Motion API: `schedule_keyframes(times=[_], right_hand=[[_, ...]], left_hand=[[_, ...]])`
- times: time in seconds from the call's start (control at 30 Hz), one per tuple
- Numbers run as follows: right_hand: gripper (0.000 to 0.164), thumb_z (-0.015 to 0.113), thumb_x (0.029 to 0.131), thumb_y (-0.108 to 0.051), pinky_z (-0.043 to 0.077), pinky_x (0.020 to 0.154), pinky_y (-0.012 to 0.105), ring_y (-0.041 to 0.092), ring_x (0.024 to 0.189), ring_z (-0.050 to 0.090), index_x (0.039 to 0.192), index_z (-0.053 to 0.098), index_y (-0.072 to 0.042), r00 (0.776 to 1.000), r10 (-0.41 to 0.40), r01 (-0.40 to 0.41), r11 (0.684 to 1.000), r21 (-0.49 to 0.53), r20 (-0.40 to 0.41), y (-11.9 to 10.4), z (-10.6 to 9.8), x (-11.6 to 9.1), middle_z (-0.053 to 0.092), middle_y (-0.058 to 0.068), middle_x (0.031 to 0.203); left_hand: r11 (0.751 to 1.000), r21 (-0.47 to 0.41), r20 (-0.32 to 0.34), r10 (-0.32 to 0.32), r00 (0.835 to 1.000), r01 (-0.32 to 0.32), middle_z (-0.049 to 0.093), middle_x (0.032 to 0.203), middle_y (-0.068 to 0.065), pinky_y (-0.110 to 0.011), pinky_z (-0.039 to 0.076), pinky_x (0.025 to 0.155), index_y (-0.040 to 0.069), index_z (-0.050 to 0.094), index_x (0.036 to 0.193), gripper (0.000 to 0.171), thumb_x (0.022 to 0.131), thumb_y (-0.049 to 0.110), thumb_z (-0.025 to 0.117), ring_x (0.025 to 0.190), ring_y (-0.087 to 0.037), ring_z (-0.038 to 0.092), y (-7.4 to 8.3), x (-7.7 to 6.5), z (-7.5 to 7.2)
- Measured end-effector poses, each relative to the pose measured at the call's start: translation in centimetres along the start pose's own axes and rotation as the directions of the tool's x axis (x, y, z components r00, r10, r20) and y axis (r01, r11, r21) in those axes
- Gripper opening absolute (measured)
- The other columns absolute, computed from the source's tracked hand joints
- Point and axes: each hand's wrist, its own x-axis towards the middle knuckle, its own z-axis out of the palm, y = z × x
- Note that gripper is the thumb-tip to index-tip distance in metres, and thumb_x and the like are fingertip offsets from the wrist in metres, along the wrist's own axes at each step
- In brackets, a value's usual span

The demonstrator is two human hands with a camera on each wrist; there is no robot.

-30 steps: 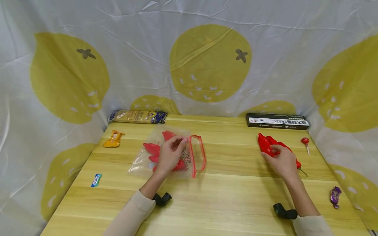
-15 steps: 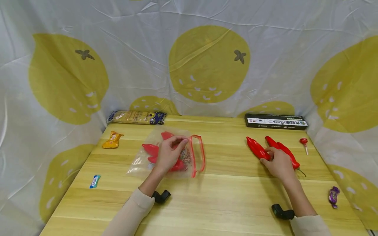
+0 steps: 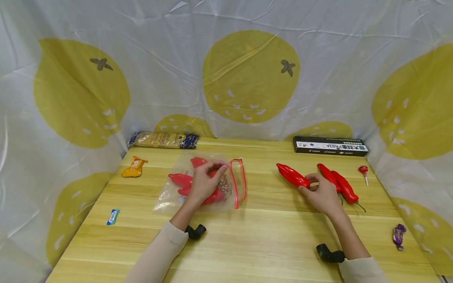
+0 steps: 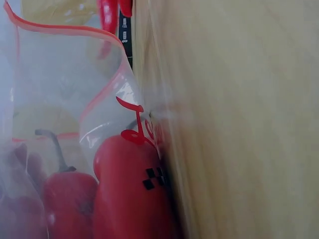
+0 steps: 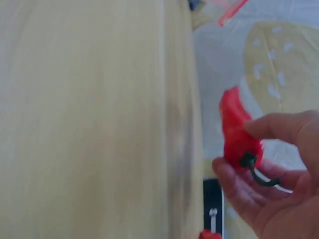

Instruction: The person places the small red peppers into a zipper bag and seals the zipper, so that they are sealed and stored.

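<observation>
My left hand pinches the upper film of a clear zip bag near its red-edged mouth, which gapes toward the right. Inside the bag lie several red chili peppers; the left wrist view shows two of them close up through the film. My right hand grips a red chili pepper by its stem end, thumb and fingers around it, with the tip pointing left. In the right wrist view its green stem hangs toward the palm. Two more red chili peppers lie on the table just beyond my right hand.
At the back stand a noodle packet on the left and a black pasta box on the right. An orange-wrapped candy and a blue-white one lie left; a lollipop and purple candy lie right.
My right hand has taken one chili pepper from the right-hand group and carried it left. My left hand stays at the bag, whose mouth has shifted slightly.
</observation>
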Motion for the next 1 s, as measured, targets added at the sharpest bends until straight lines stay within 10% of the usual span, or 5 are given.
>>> schedule_keyframes(times=[0.23,1.0], right_hand=[[0.043,0.076,0.086,-0.029,0.057,0.079,0.025,0.027,0.1,0.069,0.123,0.061,-0.013,0.994,-0.084,0.06,0.956,0.288,0.072,-3.9,1.9,0.6,0.063,0.013,0.121],[0.034,0.078,0.083,-0.019,0.059,0.08,0.031,0.022,0.096,0.071,0.113,0.064,-0.011,0.99,-0.105,0.039,0.833,0.552,0.089,-13.2,12.1,2.9,0.066,0.008,0.11]], left_hand=[[1.0,0.028,-0.019,0.007,1.0,-0.007,0.073,0.102,0.012,-0.04,0.058,0.08,0.032,0.073,0.106,0.019,0.091,0.041,0.066,0.093,-0.006,0.068,0.7,-0.3,-0.1],[0.996,0.077,-0.007,-0.043,0.999,0.044,0.07,0.098,0.01,-0.027,0.057,0.075,0.029,0.068,0.104,0.022,0.093,0.046,0.061,0.09,-0.008,0.064,1.0,-0.8,0.4]])
